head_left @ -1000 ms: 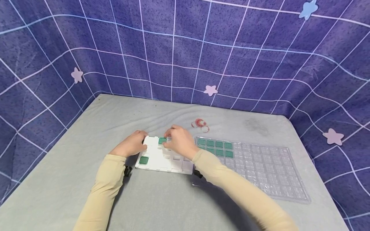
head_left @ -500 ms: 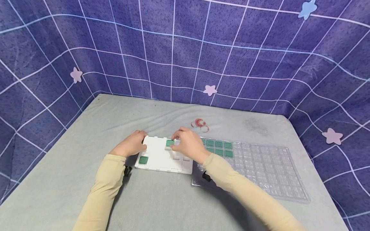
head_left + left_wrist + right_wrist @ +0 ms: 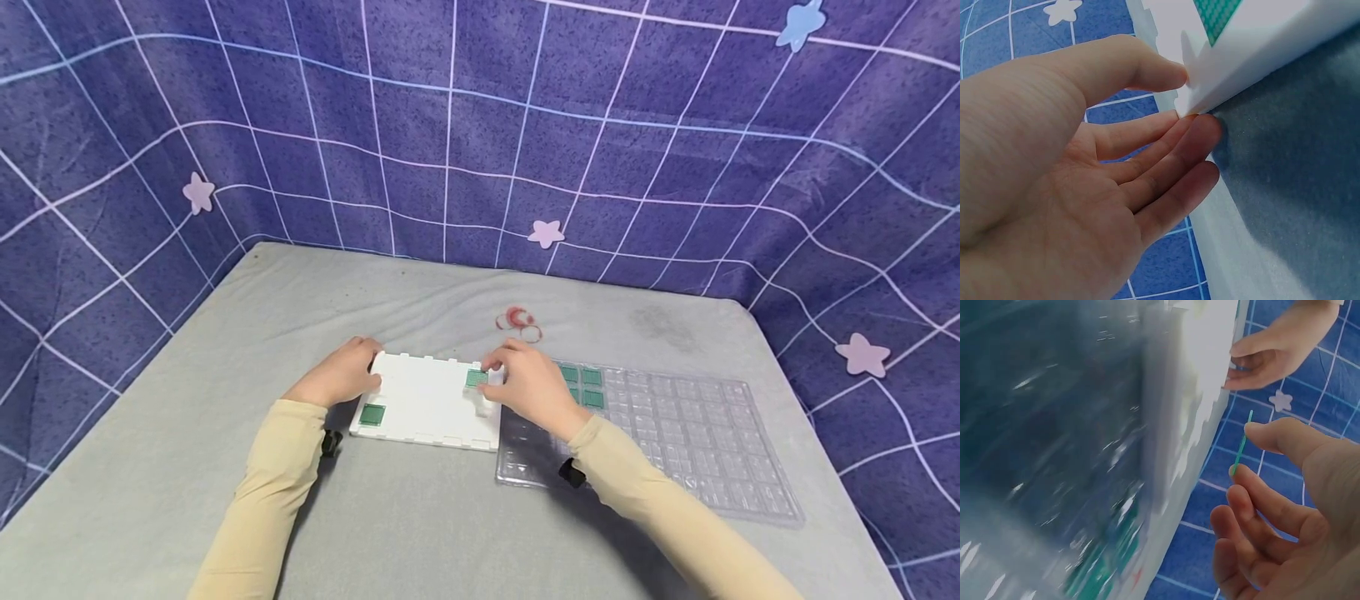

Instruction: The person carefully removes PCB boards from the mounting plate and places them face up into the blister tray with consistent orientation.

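Note:
My left hand [image 3: 336, 373] grips the left end of a white tray [image 3: 420, 404], thumb on top and fingers at its edge in the left wrist view. One square green circuit board [image 3: 372, 414] lies at the tray's lower left corner. Above the tray's upper right part, my right hand [image 3: 536, 385] pinches another small green circuit board [image 3: 476, 378] between thumb and index finger. That board [image 3: 1242, 444] appears edge-on, as a thin strip, in the right wrist view. The right hand and sleeve hide part of the clear tray beyond.
A clear plastic tray [image 3: 720, 442] with many pockets lies to the right of the white one. Several green circuit boards [image 3: 592, 377] sit in its upper left pockets. Red ring marks [image 3: 519, 318] show on the grey cloth [image 3: 360, 292]. A purple gridded curtain [image 3: 420, 133] surrounds the table.
My right hand has moved to the right with the pinched circuit board, from the white tray's upper middle to its upper right. The left hand and the tray have stayed in place.

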The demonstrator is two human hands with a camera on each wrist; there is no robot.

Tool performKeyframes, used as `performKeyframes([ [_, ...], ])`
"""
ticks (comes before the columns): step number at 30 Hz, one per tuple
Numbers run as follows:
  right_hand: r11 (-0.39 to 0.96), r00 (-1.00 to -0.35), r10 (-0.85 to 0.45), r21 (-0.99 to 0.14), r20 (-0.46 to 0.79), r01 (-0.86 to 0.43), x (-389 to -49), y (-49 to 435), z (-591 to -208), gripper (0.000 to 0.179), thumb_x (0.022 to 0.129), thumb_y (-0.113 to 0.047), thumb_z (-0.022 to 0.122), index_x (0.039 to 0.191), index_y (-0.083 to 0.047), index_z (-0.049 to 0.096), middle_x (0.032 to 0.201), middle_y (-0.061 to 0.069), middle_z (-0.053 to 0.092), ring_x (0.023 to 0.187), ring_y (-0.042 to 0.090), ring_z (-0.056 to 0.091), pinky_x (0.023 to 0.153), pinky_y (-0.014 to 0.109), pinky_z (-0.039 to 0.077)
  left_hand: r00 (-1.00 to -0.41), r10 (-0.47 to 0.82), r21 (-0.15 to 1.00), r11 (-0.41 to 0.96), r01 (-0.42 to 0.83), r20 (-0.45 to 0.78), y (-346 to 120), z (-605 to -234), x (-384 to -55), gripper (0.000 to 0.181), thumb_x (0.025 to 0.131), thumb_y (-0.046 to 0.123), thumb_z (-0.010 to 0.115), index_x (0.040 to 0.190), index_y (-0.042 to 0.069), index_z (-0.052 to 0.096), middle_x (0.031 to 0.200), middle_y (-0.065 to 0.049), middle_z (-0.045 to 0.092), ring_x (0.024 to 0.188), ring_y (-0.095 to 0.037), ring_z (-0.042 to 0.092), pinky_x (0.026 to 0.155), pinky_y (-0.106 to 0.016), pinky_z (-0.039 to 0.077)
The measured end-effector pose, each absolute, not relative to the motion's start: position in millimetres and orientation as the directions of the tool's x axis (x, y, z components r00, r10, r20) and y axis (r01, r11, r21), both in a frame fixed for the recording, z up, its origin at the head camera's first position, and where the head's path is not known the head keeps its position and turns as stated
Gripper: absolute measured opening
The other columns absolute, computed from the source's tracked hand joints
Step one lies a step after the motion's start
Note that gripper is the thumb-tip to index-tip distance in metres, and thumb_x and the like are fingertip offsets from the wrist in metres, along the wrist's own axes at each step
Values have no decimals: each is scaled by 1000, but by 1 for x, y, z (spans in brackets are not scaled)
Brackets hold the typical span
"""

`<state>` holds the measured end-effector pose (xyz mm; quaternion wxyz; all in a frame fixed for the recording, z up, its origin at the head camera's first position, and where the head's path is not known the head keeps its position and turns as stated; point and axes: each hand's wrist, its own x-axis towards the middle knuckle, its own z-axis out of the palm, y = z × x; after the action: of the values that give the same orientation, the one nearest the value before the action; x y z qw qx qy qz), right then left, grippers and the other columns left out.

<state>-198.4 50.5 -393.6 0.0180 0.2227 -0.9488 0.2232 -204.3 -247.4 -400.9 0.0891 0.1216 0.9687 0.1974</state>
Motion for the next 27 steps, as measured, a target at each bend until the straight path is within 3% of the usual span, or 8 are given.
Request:
performKeyframes([
  [9, 812, -923, -359, -441, 138, -382, -196, 83, -396, 28, 82, -36, 83, 105, -21, 77, 110, -5, 69, 82, 10, 62, 70, 31, 52, -952, 287, 402, 888, 222, -108, -248, -400, -205, 52, 87, 6, 62, 131, -18, 54, 134, -35, 55, 130, -49, 50, 112, -57, 40],
  [27, 807, -926, -359, -458, 119, -372, -208, 163, -401, 26, 85, -26, 82, 106, -12, 77, 102, 4, 68, 83, 18, 59, 67, 30, 45, -952, 278, 417, 886, 203, -126, -247, -401, -204, 51, 89, 6, 61, 134, -18, 52, 134, -34, 55, 128, -47, 52, 111, -57, 42],
])
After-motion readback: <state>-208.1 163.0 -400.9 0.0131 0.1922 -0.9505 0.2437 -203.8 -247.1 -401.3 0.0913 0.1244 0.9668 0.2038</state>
